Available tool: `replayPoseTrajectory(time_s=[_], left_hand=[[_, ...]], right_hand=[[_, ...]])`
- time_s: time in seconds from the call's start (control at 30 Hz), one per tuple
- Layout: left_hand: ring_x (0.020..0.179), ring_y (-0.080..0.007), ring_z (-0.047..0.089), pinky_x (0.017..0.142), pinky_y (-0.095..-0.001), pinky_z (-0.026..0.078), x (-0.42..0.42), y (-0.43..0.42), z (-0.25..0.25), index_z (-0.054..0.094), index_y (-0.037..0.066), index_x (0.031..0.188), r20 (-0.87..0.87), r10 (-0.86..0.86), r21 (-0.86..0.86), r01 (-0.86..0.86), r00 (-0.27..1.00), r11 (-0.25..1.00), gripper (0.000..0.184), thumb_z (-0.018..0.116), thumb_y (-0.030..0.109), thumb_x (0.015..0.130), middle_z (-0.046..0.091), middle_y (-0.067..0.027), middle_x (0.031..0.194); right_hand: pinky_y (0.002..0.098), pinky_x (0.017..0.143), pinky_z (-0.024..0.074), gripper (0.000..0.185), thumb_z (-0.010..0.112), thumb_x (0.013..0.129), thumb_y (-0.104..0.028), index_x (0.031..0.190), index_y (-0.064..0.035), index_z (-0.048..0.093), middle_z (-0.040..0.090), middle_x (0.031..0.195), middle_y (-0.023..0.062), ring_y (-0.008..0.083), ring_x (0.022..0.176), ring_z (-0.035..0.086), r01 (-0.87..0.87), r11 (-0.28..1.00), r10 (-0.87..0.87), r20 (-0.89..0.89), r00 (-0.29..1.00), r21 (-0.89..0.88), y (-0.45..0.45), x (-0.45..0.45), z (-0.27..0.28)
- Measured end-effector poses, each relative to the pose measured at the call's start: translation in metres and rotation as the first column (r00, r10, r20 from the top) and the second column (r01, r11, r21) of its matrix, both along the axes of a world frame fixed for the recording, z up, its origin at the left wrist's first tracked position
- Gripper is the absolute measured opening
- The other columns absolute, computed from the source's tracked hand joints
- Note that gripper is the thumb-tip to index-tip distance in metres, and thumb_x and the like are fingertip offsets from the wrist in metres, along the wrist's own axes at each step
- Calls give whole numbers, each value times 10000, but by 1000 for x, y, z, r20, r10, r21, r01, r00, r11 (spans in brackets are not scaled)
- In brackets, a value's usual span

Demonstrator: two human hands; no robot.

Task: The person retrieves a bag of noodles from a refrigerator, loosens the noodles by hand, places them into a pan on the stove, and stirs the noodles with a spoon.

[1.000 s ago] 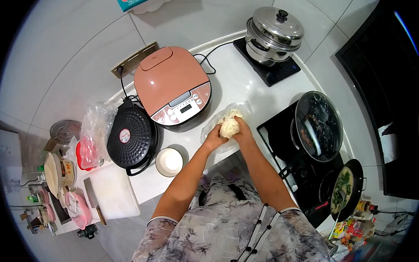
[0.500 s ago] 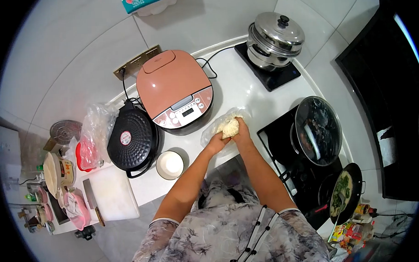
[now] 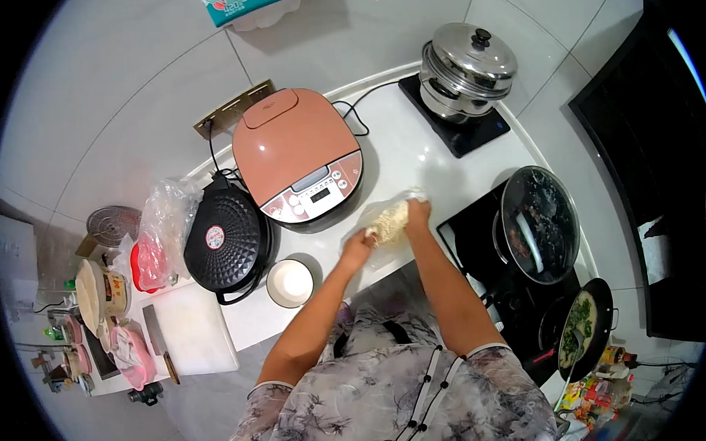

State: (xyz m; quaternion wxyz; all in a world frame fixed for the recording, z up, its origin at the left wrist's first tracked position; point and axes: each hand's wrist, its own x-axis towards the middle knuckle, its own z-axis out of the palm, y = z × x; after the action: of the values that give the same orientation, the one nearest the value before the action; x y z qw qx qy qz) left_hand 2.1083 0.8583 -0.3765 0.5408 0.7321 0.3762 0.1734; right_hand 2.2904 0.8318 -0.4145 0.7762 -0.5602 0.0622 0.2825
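A pale clump of what look like fresh noodles (image 3: 390,222) stretches between my two hands above the white counter. My left hand (image 3: 359,248) is closed on its left end, and my right hand (image 3: 419,213) grips the right end. Beneath and around the noodles lies a thin clear plastic bag (image 3: 416,195), partly hidden by them. To the left of my left hand stands a white bowl (image 3: 290,284), with something white inside or a bare white bottom; I cannot tell which.
A pink-brown rice cooker (image 3: 296,156) stands behind my hands, beside a black electric griddle (image 3: 225,236). To the right are a lidded pan (image 3: 541,225) and a wok (image 3: 586,329) with greens. A steel steamer pot (image 3: 472,68) sits behind; a knife (image 3: 160,340) lies by a cutting board (image 3: 192,331).
My hands have moved apart, the left one leftward and down, the right one rightward. The noodles between them have spread from a compact bunch into a wider clump.
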Motion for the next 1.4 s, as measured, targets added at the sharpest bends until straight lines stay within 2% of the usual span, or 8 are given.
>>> replayPoseTrajectory(time_s=[0.1, 0.17, 0.4, 1.03, 1.13, 1.27, 1.33, 1.4], left_hand=[[728, -199, 552, 689, -298, 438, 10, 22, -4, 549, -3, 1010, -56, -67, -227, 53, 996, 973, 277, 512, 251, 906, 602, -90, 798], [726, -135, 533, 688, -254, 426, 14, 20, 3, 535, 42, 1004, 219, 221, -417, -114, 950, 902, 214, 468, 233, 935, 563, -24, 788], [711, -114, 479, 727, -280, 445, 10, 24, 49, 488, 61, 1012, 385, 371, -700, 5, 845, 714, 153, 430, 188, 951, 486, -17, 824], [700, -100, 451, 712, -309, 467, 36, 25, 85, 465, 48, 973, 631, 202, -575, 278, 749, 769, 142, 397, 172, 963, 433, -8, 816], [689, -104, 455, 663, -276, 430, 40, 22, 89, 480, 41, 970, 622, 197, -564, 260, 758, 784, 144, 415, 169, 957, 452, -7, 775], [708, -109, 486, 664, -255, 405, 43, 31, 30, 517, 23, 977, 325, -92, -304, 196, 941, 932, 166, 474, 173, 919, 513, -12, 759], [769, -142, 532, 702, -276, 434, 43, 35, -4, 524, -1, 1024, -149, -239, -153, 217, 960, 964, 253, 562, 193, 866, 572, -50, 844], [834, -210, 561, 745, -306, 445, 43, 28, -17, 516, -2, 1079, -113, -195, -107, 183, 974, 977, 357, 611, 222, 817, 592, -111, 910]], right_hand=[[363, 672, 488, 377, 623, 707, -73, 1033, 76, 504, 572, 928, 168, 257, 779, 590, -56, 964, 58, 1, 998, -261, 12, -16, 7], [363, 681, 486, 402, 633, 705, -80, 1047, 80, 496, 570, 945, 171, 257, 788, 589, -82, 975, 79, -24, 997, -205, 12, -24, 11], [360, 709, 477, 417, 663, 680, -92, 1032, 77, 518, 592, 922, 160, 257, 808, 588, -97, 965, 116, 67, 991, -245, -9, -22, 11], [358, 680, 494, 402, 671, 689, -76, 1026, 57, 495, 581, 944, 165, 248, 818, 597, -135, 982, 138, 19, 990, -133, -30, -13, 16], [360, 687, 500, 394, 659, 707, -62, 1043, 52, 490, 579, 949, 164, 250, 828, 599, -169, 977, 172, 15, 985, -129, -29, -12, 15], [374, 685, 515, 363, 633, 730, -40, 1053, 49, 493, 581, 958, 162, 271, 842, 605, -185, 983, 184, -109, 977, 1, -32, -15, 22], [383, 679, 520, 357, 629, 736, -36, 1055, 52, 495, 582, 957, 161, 279, 839, 609, -176, 982, 184, -164, 969, 62, -35, -13, 18], [397, 681, 527, 345, 628, 745, -33, 1048, 64, 495, 582, 953, 167, 287, 820, 616, -204, 938, 264, -196, 944, 281, -38, -9, 13]])
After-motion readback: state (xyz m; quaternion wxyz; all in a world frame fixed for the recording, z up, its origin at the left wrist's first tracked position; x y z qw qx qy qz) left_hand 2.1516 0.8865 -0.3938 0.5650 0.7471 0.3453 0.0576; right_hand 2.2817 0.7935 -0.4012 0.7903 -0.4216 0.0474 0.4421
